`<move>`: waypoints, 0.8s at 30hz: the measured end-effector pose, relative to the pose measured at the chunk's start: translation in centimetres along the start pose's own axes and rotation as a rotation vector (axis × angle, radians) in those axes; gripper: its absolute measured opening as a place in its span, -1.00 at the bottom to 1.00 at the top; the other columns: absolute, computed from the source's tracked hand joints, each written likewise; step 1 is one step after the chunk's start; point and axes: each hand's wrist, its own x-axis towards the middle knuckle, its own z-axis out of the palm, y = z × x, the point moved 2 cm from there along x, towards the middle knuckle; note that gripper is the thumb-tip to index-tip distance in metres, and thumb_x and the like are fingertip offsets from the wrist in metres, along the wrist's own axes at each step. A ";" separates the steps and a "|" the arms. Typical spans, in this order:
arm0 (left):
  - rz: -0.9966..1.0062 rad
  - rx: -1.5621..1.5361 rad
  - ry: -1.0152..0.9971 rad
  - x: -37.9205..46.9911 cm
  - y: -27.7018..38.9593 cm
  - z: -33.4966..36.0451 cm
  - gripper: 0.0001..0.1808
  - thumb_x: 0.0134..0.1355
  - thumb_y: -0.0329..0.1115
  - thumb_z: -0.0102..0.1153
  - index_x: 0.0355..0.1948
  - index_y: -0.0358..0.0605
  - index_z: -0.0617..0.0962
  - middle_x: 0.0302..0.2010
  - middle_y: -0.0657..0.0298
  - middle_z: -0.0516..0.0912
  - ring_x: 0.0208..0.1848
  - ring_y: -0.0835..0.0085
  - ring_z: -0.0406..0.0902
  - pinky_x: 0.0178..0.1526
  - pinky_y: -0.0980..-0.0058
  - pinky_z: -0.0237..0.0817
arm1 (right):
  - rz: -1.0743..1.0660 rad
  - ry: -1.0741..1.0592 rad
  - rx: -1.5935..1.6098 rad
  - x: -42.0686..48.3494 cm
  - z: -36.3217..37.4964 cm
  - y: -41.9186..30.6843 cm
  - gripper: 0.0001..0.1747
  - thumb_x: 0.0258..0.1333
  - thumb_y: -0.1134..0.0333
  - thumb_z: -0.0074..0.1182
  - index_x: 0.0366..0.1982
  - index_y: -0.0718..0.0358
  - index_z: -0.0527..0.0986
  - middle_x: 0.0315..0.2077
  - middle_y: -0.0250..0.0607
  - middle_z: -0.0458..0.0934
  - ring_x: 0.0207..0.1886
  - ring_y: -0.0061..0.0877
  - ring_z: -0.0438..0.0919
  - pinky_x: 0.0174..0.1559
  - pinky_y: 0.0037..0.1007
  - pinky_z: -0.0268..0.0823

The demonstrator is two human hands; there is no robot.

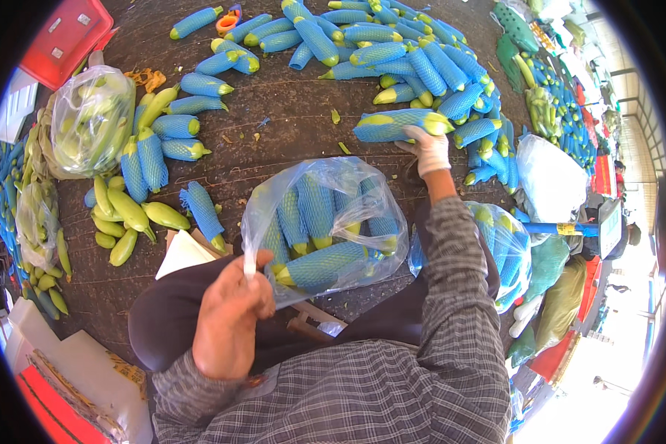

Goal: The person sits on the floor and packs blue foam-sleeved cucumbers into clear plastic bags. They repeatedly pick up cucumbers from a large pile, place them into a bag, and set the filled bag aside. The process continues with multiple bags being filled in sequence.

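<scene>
My left hand (pixel 236 311), bare, pinches the rim of a clear plastic bag (pixel 366 272) between thumb and fingers. Several pale green squashes in blue foam netting, one lying across the front (pixel 322 266), are inside the bag, which sits between my knees. In a white glove, my right hand (pixel 427 150) grips a netted squash (pixel 394 125) by its stem half, beyond the bag and to the right. Beside that hand spreads a large pile of netted squashes (pixel 427 72).
Unwrapped squashes (pixel 127 213) and a netted one (pixel 202 213) lie to the left. A full clear bag (pixel 94 122) stands behind them, near a red crate (pixel 66 39). Another filled bag (pixel 502 250) is by my right arm. An orange tape roll (pixel 227 23) lies far ahead.
</scene>
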 end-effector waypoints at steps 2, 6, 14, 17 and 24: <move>0.021 -0.071 0.004 0.3 -0.2 -0.7 -0.43 0.45 -0.23 0.13 0.29 -0.49 0.41 -0.38 0.38 0.41 -0.30 0.55 0.30 -0.16 0.50 0.17 | -0.054 -0.128 0.095 -3.1 0.4 -3.6 -0.45 0.09 0.50 0.36 0.15 0.27 0.52 -0.01 -0.10 0.68 0.04 -0.22 0.71 -0.04 0.05 0.70; 0.048 -0.102 0.001 0.5 -0.7 -2.0 -0.58 0.49 -0.26 0.09 0.22 -0.36 0.51 -0.38 0.42 0.39 -0.32 0.59 0.29 -0.20 0.51 0.15 | -0.102 -0.297 0.187 -10.5 4.1 -7.3 -0.25 0.03 0.43 0.40 0.30 0.32 0.42 0.08 -0.01 0.64 0.12 -0.11 0.70 -0.04 0.06 0.71; -0.015 -0.186 -0.042 0.3 -0.6 -3.0 -0.61 0.46 -0.25 0.17 0.15 -0.35 0.55 -0.36 0.41 0.48 -0.34 0.58 0.32 -0.18 0.49 0.19 | -0.477 -0.762 -0.478 -20.5 11.4 -6.4 -0.25 -0.09 0.33 0.47 0.21 0.24 0.50 0.18 -0.10 0.60 0.25 -0.28 0.58 0.30 -0.24 0.43; -0.012 -0.208 -0.022 0.2 -0.3 -2.7 -0.61 0.46 -0.25 0.19 0.13 -0.35 0.55 -0.35 0.39 0.51 -0.34 0.58 0.34 -0.18 0.49 0.19 | -0.899 -1.089 -0.776 -20.1 15.3 -2.7 -0.45 -0.04 0.35 0.37 0.08 0.08 0.57 0.12 -0.11 0.60 0.24 -0.04 0.56 0.24 -0.13 0.45; 0.023 -0.170 0.000 0.0 -0.2 -2.9 -0.47 0.53 -0.19 0.08 0.27 -0.49 0.46 -0.37 0.43 0.42 -0.34 0.59 0.28 -0.17 0.49 0.17 | -1.042 -1.226 -1.165 -21.0 18.3 4.6 -0.26 0.03 0.50 0.19 0.33 0.01 0.45 0.40 -0.06 0.38 0.47 -0.06 0.37 0.43 -0.01 0.30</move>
